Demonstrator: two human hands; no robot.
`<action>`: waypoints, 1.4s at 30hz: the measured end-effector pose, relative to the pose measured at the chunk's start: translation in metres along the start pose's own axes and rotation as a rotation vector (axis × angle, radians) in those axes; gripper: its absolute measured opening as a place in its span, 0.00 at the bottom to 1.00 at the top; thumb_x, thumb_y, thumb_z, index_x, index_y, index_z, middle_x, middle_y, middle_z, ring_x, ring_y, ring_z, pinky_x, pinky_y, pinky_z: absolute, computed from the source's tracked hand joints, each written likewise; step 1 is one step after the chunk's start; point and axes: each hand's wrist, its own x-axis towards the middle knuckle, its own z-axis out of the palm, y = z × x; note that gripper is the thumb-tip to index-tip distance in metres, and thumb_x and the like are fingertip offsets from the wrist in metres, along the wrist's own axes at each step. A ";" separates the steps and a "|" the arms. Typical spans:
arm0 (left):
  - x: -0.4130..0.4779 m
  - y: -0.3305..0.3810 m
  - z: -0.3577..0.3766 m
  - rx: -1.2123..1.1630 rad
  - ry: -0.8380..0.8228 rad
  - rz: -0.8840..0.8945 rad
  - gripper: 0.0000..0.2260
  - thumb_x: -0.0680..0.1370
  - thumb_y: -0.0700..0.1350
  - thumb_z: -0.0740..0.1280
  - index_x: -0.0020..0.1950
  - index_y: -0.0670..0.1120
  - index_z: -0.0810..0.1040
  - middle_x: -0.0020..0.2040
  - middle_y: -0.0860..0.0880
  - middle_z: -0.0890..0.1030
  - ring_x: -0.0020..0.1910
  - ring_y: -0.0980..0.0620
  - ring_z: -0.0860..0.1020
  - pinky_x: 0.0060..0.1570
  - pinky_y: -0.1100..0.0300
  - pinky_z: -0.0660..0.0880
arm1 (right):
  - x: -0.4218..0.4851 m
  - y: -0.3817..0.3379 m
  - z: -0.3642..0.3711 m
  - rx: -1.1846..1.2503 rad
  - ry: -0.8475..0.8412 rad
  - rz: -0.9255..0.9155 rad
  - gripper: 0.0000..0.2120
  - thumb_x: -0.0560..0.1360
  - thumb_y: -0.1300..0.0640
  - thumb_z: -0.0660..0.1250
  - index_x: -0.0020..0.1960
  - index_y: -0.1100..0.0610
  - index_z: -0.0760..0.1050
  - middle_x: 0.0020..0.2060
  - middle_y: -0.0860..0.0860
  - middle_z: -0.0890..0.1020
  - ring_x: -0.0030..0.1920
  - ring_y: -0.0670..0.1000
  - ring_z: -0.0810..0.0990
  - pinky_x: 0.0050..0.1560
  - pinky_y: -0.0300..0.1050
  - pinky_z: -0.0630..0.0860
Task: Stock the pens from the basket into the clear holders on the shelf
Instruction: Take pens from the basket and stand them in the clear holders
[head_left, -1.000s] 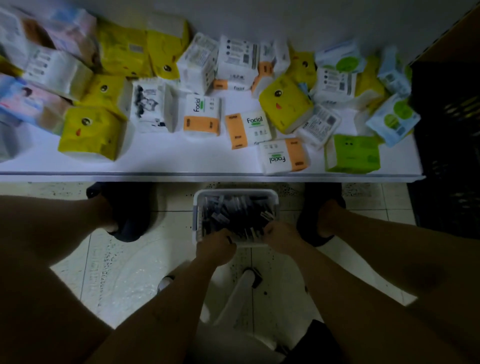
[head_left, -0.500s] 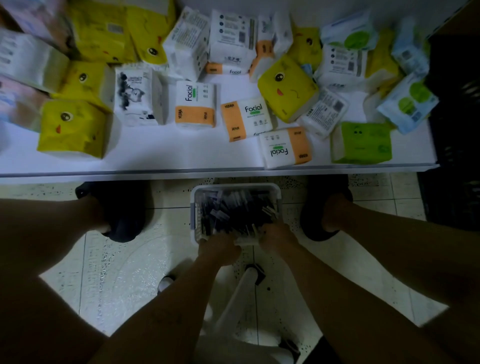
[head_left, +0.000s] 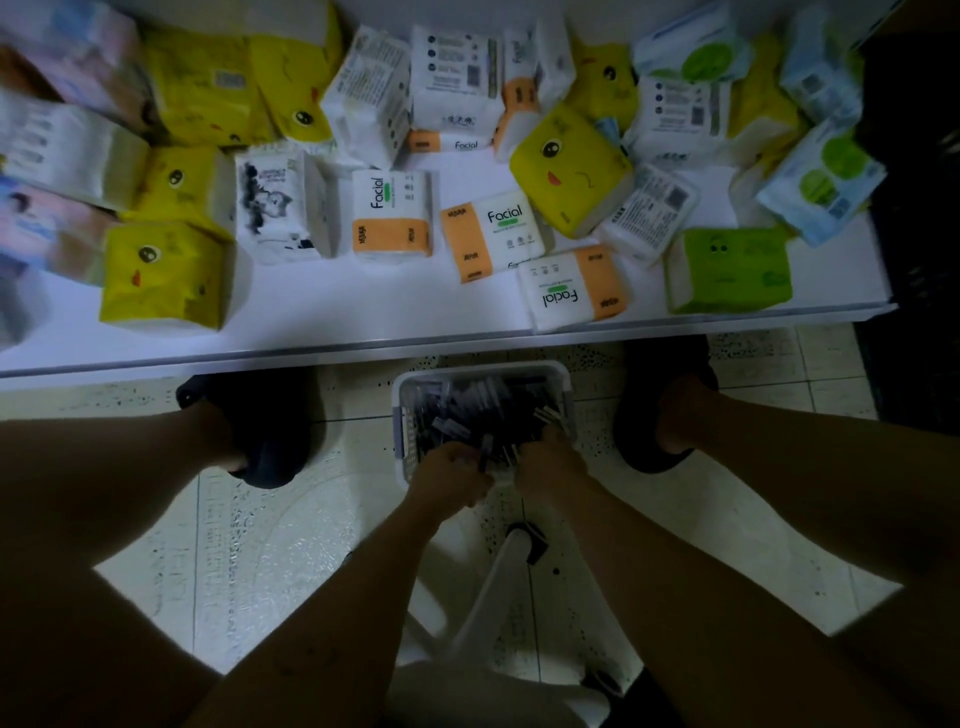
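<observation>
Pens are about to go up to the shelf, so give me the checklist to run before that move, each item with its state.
1. Basket within reach: ok, it sits on the floor and both hands are in it.
2. Pens available: ok, a pile shows in the basket.
3. Grip of the left hand and right hand on pens: cannot tell, the fingers are dark among the pile.
4. Clear holders located: not ok, none is in view.
5. Shelf has a bare landing spot: ok, a free strip runs along its front, with tissue packs crowded behind.
</observation>
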 end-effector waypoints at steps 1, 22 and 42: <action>-0.003 0.000 -0.003 -0.009 -0.017 -0.025 0.12 0.76 0.36 0.68 0.59 0.43 0.75 0.43 0.44 0.78 0.31 0.54 0.74 0.23 0.69 0.70 | -0.001 0.000 0.000 -0.053 -0.010 -0.018 0.30 0.81 0.54 0.59 0.79 0.56 0.51 0.76 0.60 0.54 0.75 0.60 0.55 0.73 0.51 0.58; -0.030 0.019 -0.010 -0.128 0.162 0.146 0.12 0.84 0.46 0.52 0.54 0.44 0.73 0.44 0.47 0.74 0.39 0.53 0.72 0.36 0.60 0.70 | -0.037 -0.007 -0.032 0.399 0.183 -0.114 0.06 0.74 0.59 0.69 0.43 0.52 0.72 0.40 0.52 0.77 0.40 0.52 0.75 0.35 0.38 0.70; -0.176 0.128 -0.083 -0.211 0.392 0.910 0.10 0.84 0.51 0.53 0.61 0.53 0.69 0.29 0.50 0.74 0.23 0.56 0.69 0.29 0.59 0.67 | -0.216 -0.084 -0.172 0.772 0.598 -0.681 0.45 0.74 0.70 0.68 0.77 0.38 0.49 0.48 0.56 0.78 0.36 0.53 0.83 0.32 0.44 0.80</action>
